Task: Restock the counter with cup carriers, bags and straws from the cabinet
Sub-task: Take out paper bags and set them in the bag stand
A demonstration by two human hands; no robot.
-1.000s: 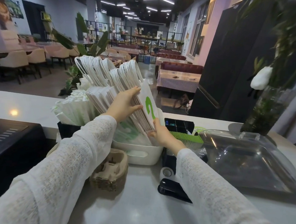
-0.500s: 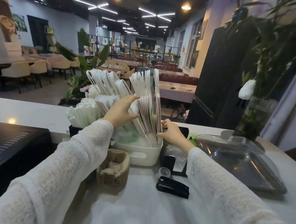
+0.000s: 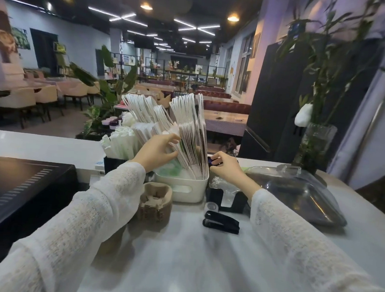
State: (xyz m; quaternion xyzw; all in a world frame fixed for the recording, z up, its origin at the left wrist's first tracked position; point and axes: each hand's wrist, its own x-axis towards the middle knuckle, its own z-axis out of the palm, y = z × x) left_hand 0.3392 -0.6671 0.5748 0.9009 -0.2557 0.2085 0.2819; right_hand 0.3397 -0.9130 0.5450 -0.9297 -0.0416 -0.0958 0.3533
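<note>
White paper bags (image 3: 188,127) with loop handles stand upright, packed in a white plastic bin (image 3: 180,188) on the counter. My left hand (image 3: 157,148) reaches into the bags from the left, its spread fingers pressing against the right-hand bunch. My right hand (image 3: 227,167) is off the bags, just right of the bin, fingers and thumb curled on the corner of a black organiser (image 3: 229,197). Paper-wrapped straws (image 3: 119,141) fill a black holder left of the bin. A stack of brown pulp cup carriers (image 3: 155,200) sits in front of the bin.
A black stapler (image 3: 220,222) and a tape roll (image 3: 212,207) lie near the organiser. A clear plastic cover (image 3: 297,193) is at the right, with a glass vase of plants (image 3: 315,144) behind it. A black screen (image 3: 15,187) stands at the left.
The tilted bags now stand upright in the bin. My right hand left the bags and dropped to the black organiser. My left hand stayed against the bags.
</note>
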